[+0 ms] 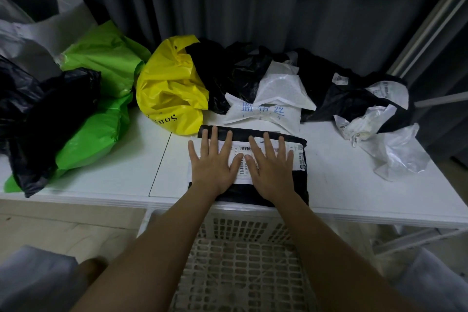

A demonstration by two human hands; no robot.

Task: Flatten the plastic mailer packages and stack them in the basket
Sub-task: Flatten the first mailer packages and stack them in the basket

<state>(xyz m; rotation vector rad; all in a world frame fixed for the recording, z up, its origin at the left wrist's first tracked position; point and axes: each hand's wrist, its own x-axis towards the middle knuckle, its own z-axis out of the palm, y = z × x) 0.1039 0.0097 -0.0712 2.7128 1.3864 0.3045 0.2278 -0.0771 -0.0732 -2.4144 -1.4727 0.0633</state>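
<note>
Black mailer flat on table, under both hands, left, right

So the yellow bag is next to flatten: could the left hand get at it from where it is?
Probably yes: the left hand lies flat on the black mailer, and the yellow bag sits just beyond, nothing between.

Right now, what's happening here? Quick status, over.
Left hand, right hand pressing flat on black mailer. Basket below, empty. Nothing blocking.

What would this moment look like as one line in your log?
step: flattening | left hand: flat on black mailer | right hand: flat on it | basket: below table edge, no mailers visible | pile: waiting behind
</note>
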